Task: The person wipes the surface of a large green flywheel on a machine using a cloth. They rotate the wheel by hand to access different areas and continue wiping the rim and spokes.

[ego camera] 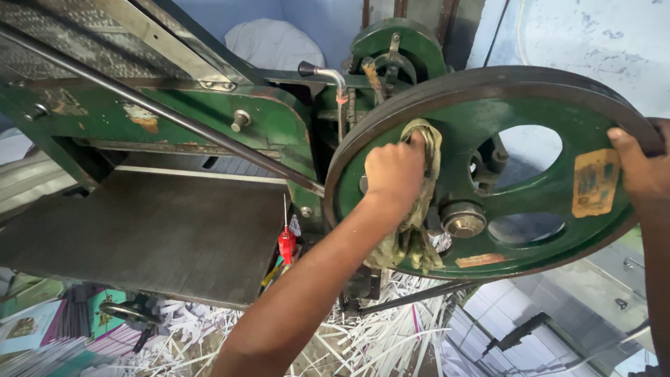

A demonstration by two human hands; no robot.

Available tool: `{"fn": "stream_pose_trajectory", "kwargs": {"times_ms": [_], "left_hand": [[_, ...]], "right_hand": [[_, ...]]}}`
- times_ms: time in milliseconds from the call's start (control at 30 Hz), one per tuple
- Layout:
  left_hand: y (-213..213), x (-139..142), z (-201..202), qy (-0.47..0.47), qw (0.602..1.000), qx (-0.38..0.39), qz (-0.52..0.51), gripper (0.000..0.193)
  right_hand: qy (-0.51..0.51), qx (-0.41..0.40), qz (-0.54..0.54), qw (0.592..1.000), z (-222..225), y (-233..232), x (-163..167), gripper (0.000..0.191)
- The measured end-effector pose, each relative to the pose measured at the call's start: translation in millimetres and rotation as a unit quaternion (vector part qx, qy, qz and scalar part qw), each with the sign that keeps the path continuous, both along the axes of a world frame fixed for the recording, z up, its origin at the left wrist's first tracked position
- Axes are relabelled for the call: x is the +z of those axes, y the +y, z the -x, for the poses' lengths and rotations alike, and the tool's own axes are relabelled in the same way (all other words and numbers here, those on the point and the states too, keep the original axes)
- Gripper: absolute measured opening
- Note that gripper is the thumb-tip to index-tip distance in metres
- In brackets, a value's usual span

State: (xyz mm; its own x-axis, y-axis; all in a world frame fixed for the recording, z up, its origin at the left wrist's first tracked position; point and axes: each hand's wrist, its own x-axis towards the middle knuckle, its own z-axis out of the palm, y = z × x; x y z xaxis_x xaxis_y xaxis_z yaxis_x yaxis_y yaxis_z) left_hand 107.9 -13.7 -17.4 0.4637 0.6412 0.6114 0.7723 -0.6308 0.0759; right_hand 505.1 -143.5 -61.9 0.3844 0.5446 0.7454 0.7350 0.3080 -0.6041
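A big green flywheel [530,199] with a dark rim and round holes stands on the side of an old green machine. My left hand [394,171] presses a dirty olive rag [415,223] against the wheel's left part, near a hole. The rag hangs down past the metal hub [462,220]. At the right side of the wheel, my right hand [642,171] grips the dark rim. A worn yellow label [593,181] sits on the wheel just left of that hand.
The machine's flat grey metal table [139,230] spreads out to the left under a slanted steel bar [160,112]. A small red oil can [286,243] hangs by the table's edge. White paper strips [370,335] cover the floor below. Stacked printed sheets [42,335] lie at lower left.
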Motion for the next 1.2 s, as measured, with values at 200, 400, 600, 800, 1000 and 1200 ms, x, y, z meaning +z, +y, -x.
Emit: {"fn": "stream_pose_trajectory", "kwargs": {"times_ms": [200,400,600,800,1000,1200], "left_hand": [[-17.7,-4.5,-14.1,-0.076,0.996,0.014,0.052,0.021],[-33.9,-1.8,-12.5,-0.182,0.971,-0.032,0.154,0.053],[-45.1,-10.6,-17.4,-0.221,0.950,-0.054,0.212,0.070],[-62.3,-43.1,-25.3,-0.160,0.950,-0.090,0.253,0.065],[-64.8,-60.1,-26.4,-0.247,0.925,-0.089,0.275,0.058],[-48.1,-64.5,-28.8,-0.505,0.842,-0.060,0.178,0.040]], "right_hand": [[0.014,0.004,-0.007,1.000,-4.2,2.3,-4.0,0.033],[0.005,-0.042,0.005,0.999,-7.3,2.7,-8.1,0.034],[-0.025,-0.068,-0.015,0.997,-8.3,2.8,-7.1,0.033],[-0.027,-0.069,-0.032,0.997,8.6,-4.4,3.1,0.035],[-0.064,-0.100,-0.006,0.993,38.6,-17.3,27.4,0.035],[-0.039,-0.065,-0.027,0.997,36.5,-14.9,27.2,0.036]]}}
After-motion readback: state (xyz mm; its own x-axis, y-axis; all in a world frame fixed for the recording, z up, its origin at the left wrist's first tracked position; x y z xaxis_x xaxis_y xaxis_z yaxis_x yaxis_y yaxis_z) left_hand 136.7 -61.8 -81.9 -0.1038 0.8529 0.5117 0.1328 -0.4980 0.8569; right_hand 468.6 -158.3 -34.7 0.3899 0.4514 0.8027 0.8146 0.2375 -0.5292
